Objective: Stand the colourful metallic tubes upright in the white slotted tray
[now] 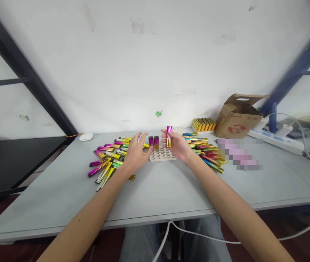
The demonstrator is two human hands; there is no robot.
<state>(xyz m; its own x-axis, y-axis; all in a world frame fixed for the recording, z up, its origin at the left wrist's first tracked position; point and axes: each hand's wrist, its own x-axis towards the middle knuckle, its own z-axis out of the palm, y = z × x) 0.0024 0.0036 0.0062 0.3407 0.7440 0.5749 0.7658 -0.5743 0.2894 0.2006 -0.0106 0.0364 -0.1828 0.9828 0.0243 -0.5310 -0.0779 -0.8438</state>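
Observation:
My right hand point(179, 145) holds a shiny purple and gold lighter point(169, 136) upright above the right part of a white tray with round holes point(162, 154). Two purple lighters point(156, 142) with black tops stand side by side at the tray's back left. Just left of them is my left hand point(137, 151), its fingers spread and nothing in it. Beyond that hand, a loose pile of yellow, purple and green lighters point(108, 160) lies on the table. More lighters in red, gold and blue point(209, 156) lie right of the tray, partly behind my right forearm.
A tray of upright yellow lighters point(204, 124) stands at the back, beside an open cardboard box point(237, 118). Another white holed tray point(179, 130) lies behind my right hand. A power strip point(277, 140) and white cable are at right; a white device point(86, 137) is back left.

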